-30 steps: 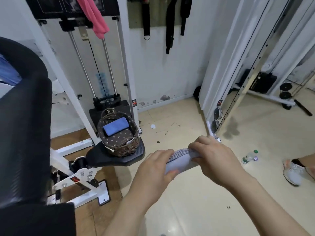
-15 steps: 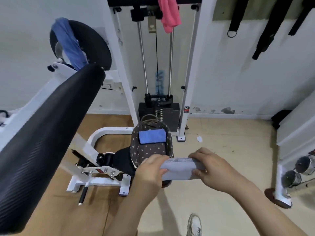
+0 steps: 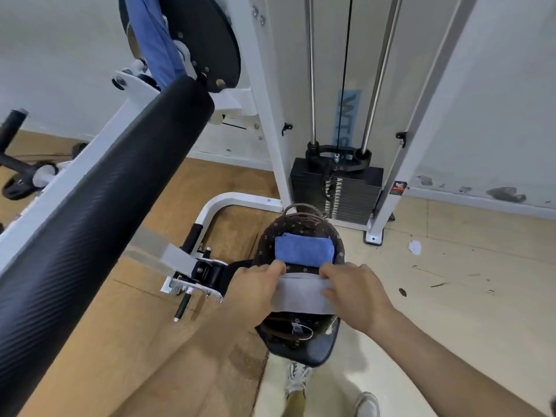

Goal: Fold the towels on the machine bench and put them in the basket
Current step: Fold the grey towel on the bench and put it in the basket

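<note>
A folded grey towel (image 3: 299,293) hangs over the near half of the dark woven basket (image 3: 302,225), held at both ends. My left hand (image 3: 255,291) grips its left end and my right hand (image 3: 356,293) grips its right end. Inside the basket lies a folded blue towel (image 3: 304,249). The basket stands on the black seat pad (image 3: 304,350) of the machine. Another blue towel (image 3: 155,40) hangs over the machine's black disc at the top left.
A long black padded roller (image 3: 99,212) crosses the left side. The white machine frame (image 3: 261,94) and weight stack (image 3: 337,188) stand right behind the basket. My shoes (image 3: 296,379) show on the floor below the seat.
The view has closed in on the basket. Both hands have carried the grey towel forward until it is over the basket, just in front of the blue towel.
</note>
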Action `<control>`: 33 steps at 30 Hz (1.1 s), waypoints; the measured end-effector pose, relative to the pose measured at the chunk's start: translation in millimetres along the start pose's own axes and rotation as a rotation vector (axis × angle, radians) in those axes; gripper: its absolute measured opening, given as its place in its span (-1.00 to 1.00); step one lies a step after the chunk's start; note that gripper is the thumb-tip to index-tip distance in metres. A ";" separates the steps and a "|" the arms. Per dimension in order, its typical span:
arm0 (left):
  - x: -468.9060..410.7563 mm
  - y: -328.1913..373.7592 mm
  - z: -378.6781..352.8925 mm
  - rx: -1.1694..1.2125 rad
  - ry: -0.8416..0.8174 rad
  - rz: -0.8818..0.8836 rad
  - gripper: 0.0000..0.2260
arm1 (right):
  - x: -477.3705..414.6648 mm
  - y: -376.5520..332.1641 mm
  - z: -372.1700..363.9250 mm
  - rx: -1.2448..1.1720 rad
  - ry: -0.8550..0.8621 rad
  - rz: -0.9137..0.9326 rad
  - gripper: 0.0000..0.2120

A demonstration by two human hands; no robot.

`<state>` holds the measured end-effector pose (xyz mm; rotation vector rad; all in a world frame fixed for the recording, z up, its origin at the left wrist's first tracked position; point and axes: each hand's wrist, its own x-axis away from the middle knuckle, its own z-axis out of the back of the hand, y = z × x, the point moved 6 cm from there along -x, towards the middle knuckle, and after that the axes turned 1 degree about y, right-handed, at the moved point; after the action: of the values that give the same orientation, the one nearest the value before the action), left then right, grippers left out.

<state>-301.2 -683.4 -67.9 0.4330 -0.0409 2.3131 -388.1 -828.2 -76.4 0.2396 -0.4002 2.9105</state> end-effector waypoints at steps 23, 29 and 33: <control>-139.2 -18.2 -98.1 -0.182 0.095 -0.337 -0.55 | -122.8 9.9 -89.3 0.165 -0.021 -0.186 -0.57; -152.0 -17.2 -101.0 -0.169 -0.086 -0.255 -0.28 | -114.4 6.8 -92.2 -0.226 -0.132 -0.288 -0.46; -153.7 -16.6 -95.6 -0.046 -0.061 -0.211 -0.31 | -102.1 25.0 -113.8 -0.829 -0.137 -0.734 -0.38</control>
<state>-218.3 -762.7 -209.0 0.4615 -0.0747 2.0876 -309.6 -837.0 -209.7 0.3505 -1.1873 1.8360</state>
